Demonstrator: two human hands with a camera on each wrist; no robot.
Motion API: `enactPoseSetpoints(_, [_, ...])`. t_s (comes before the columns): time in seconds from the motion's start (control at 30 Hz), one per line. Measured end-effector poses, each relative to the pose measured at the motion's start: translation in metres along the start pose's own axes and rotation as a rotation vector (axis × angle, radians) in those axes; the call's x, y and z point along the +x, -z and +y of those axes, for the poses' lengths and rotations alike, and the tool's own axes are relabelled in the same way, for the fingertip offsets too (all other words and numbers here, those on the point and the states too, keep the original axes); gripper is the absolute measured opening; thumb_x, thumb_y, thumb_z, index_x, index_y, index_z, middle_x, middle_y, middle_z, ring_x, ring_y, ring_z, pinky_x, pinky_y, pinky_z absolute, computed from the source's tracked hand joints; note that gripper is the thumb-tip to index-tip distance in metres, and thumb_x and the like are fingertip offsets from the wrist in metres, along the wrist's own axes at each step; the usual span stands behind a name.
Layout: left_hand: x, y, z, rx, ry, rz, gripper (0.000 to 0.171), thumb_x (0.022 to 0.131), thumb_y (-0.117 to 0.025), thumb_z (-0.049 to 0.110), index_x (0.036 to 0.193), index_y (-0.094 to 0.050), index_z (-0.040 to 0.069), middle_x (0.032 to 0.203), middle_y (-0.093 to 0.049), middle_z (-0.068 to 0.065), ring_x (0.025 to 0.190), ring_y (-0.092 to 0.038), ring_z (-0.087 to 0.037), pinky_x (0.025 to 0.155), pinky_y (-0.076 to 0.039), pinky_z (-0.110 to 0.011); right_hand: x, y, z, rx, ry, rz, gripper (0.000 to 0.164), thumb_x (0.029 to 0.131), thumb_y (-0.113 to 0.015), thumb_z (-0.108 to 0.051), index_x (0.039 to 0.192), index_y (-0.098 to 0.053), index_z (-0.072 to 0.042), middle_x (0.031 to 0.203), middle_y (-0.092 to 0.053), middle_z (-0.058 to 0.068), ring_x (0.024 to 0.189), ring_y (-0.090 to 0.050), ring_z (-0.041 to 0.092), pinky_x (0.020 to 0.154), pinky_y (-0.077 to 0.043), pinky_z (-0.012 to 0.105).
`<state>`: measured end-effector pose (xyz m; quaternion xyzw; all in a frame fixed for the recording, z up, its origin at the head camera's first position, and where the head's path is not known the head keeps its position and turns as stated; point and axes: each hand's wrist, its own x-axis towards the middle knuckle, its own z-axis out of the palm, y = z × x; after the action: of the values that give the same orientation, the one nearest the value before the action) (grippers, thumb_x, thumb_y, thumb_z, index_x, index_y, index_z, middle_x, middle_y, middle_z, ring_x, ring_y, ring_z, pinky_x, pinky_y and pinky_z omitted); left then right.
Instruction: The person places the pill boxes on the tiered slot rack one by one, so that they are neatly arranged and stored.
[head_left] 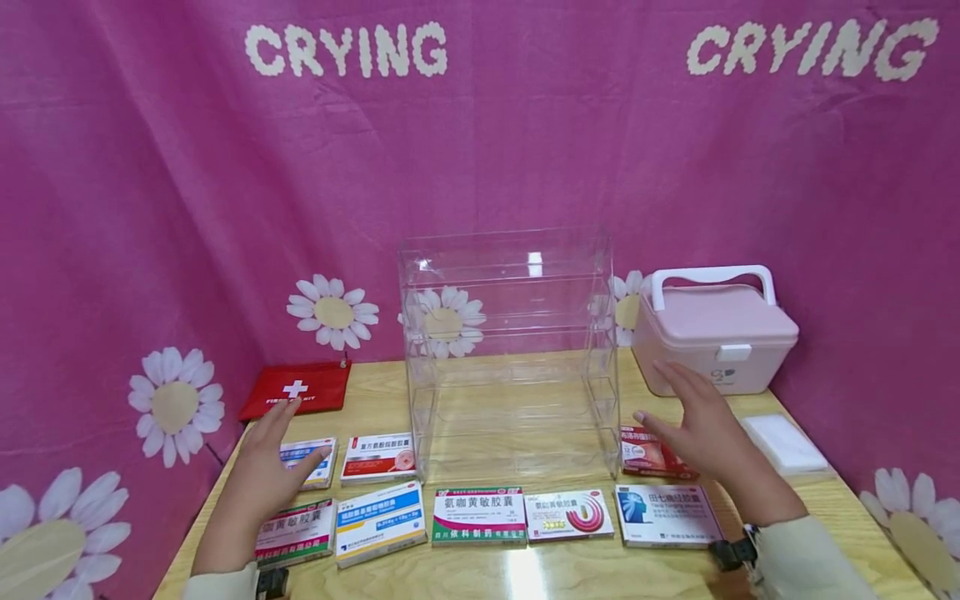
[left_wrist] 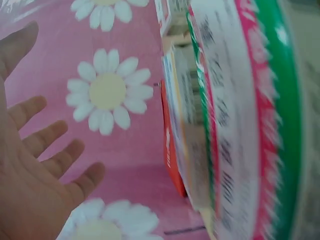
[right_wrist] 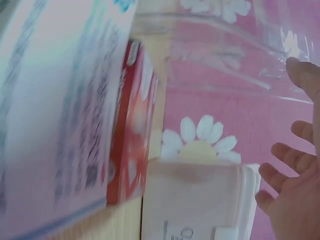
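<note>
My left hand (head_left: 262,475) hovers over the medicine boxes at the left, fingers spread and holding nothing. Under it lie a green-and-white medicine box (head_left: 303,533) and a blue-and-white one (head_left: 318,454), both partly hidden. My right hand (head_left: 697,425), also spread with nothing in it, is above a red medicine box (head_left: 645,454) and behind a white box with a blue head picture (head_left: 667,517). Between the hands stands a clear acrylic rack (head_left: 513,367) with several tiers. In the left wrist view, the spread fingers (left_wrist: 55,135) are apart from the boxes.
More medicine boxes lie in front of the rack, among them a blue-and-yellow one (head_left: 382,525) and a green-edged one (head_left: 478,517). A red first aid pouch (head_left: 322,387) is at the back left. A pink lidded case (head_left: 720,333) and a white pad (head_left: 783,443) are at the right.
</note>
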<state>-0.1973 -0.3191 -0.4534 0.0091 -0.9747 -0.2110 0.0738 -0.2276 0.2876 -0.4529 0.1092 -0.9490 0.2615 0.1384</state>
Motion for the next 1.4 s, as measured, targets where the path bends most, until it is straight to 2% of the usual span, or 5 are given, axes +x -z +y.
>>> enactPoseSetpoints(0.27, [-0.022, 0.005, -0.039, -0.171, 0.168, -0.085, 0.101, 0.092, -0.088, 0.045, 0.169, -0.034, 0.007, 0.172, -0.029, -0.031, 0.153, -0.034, -0.057, 0.123, -0.033, -0.079, 0.016, -0.01, -0.017, 0.17, -0.068, 0.013, 0.082, 0.104, -0.074, -0.046, 0.171, -0.038, -0.017, 0.169, -0.045, 0.025, 0.151, -0.045, 0.056, 0.116, -0.042, 0.078])
enactPoseSetpoints(0.67, [-0.049, -0.008, -0.082, -0.159, 0.171, -0.168, 0.104, 0.085, -0.094, 0.041, 0.162, -0.038, -0.001, 0.162, -0.039, -0.038, 0.145, -0.045, -0.062, 0.118, -0.044, -0.074, 0.028, -0.025, -0.029, 0.498, -0.144, 0.004, 0.073, 0.109, -0.069, -0.041, 0.169, -0.041, -0.011, 0.169, -0.049, 0.018, 0.154, -0.05, 0.043, 0.115, -0.049, 0.026])
enactPoseSetpoints(0.83, [-0.058, -0.01, -0.088, -0.146, 0.129, -0.201, 0.102, 0.081, -0.097, 0.039, 0.159, -0.044, 0.0, 0.158, -0.047, -0.036, 0.142, -0.05, -0.054, 0.118, -0.043, -0.072, 0.029, -0.033, -0.029, 0.563, -0.217, 0.012, 0.069, 0.111, -0.063, -0.044, 0.169, -0.041, -0.016, 0.168, -0.051, 0.014, 0.154, -0.05, 0.04, 0.108, -0.053, 0.019])
enactPoseSetpoints(1.17, [-0.065, -0.013, -0.092, -0.234, 0.124, -0.269, 0.105, 0.081, -0.099, 0.029, 0.161, -0.04, -0.006, 0.155, -0.054, -0.034, 0.138, -0.061, -0.043, 0.096, -0.052, -0.014, 0.029, -0.045, -0.027, 0.6, -0.294, 0.023, 0.065, 0.11, -0.066, -0.044, 0.167, -0.046, -0.021, 0.165, -0.056, 0.011, 0.151, -0.054, 0.035, 0.108, -0.054, 0.016])
enactPoseSetpoints(1.4, [-0.063, -0.017, -0.097, -0.241, 0.198, -0.324, 0.107, 0.081, -0.098, 0.033, 0.16, -0.04, -0.01, 0.158, -0.049, -0.035, 0.139, -0.059, -0.046, 0.113, -0.056, -0.046, 0.029, -0.052, -0.028, 0.598, -0.259, 0.037, 0.06, 0.112, -0.062, -0.04, 0.166, -0.048, -0.017, 0.164, -0.056, 0.014, 0.152, -0.053, 0.037, 0.105, -0.05, 0.009])
